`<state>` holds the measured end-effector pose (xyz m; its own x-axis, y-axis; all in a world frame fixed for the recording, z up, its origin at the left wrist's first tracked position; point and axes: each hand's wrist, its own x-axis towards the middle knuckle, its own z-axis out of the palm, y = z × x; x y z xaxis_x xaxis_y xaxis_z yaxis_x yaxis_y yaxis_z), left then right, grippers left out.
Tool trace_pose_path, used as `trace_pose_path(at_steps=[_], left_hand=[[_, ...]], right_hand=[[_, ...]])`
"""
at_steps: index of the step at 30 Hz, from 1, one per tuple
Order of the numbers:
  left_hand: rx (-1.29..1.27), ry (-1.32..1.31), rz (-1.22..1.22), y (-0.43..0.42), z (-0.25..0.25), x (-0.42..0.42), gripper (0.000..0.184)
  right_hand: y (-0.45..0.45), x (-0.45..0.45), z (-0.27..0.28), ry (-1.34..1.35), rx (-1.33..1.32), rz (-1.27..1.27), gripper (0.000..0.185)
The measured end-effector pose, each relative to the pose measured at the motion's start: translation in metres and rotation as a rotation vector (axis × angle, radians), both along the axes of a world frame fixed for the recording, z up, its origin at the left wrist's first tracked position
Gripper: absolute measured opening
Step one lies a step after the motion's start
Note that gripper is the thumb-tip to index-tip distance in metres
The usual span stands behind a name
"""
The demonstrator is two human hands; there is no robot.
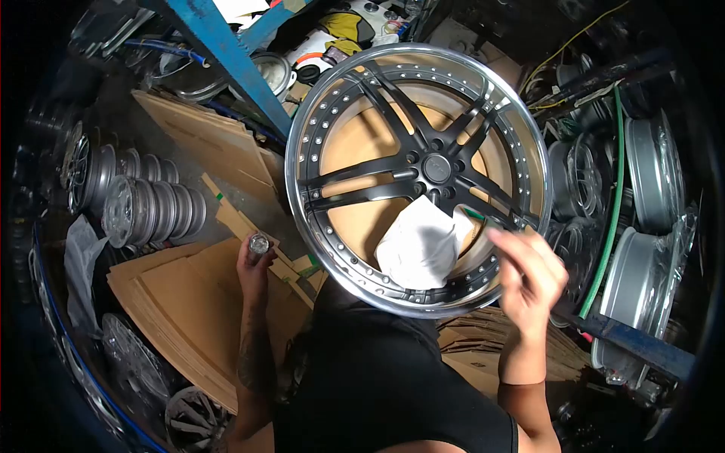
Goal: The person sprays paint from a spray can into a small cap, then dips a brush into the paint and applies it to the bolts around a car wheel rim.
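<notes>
The wheel (437, 168), face in view, has dark spokes and a polished rim; a white cloth (421, 245) lies over its near part. Leftward, the left hand (248, 262) grips a silvery thing (259, 243).

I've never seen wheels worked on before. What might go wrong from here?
The white cloth lies loosely over the lower part of the alloy wheel, so it might slide off or snag on the bolt heads.
The left hand holds a small shiny object out to the side; if dropped, it might be damaged.
The right hand is close to the polished lip, so it might smudge that finish.
</notes>
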<state>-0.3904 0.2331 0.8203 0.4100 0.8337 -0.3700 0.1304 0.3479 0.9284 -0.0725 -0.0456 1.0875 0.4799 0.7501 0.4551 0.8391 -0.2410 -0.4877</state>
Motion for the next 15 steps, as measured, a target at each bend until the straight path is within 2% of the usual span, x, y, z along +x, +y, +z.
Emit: trace_pose_path(at_steps=[1, 2, 3, 5, 8, 11, 15], left_hand=[[0.003, 0.024, 0.003, 0.003, 0.001, -0.001, 0.058], [0.0, 0.02, -0.02, 0.007, 0.0, 0.0, 0.058], [-0.003, 0.015, -0.045, 0.011, -0.001, 0.001, 0.058], [-0.033, 0.006, -0.085, 0.021, -0.007, 0.004, 0.059], [-0.072, 0.004, -0.106, 0.035, -0.012, 0.006, 0.06], [-0.061, -0.002, -0.094, 0.042, -0.016, 0.007, 0.06], [-0.085, 0.007, -0.122, 0.061, -0.029, 0.005, 0.058]], right_hand=[[0.011, 0.007, -0.021, 0.033, -0.053, 0.013, 0.032], [0.014, 0.011, -0.035, 0.185, -0.285, -0.022, 0.035], [0.023, 0.016, -0.05, 0.198, -0.433, -0.05, 0.027], [0.04, 0.018, -0.086, 0.093, -0.585, -0.072, 0.024], [0.052, 0.011, -0.129, 0.079, -0.896, -0.134, 0.028], [0.054, 0.004, -0.146, 0.154, -0.883, -0.152, 0.026], [0.055, 0.012, -0.147, 0.091, -0.838, -0.141, 0.02]])
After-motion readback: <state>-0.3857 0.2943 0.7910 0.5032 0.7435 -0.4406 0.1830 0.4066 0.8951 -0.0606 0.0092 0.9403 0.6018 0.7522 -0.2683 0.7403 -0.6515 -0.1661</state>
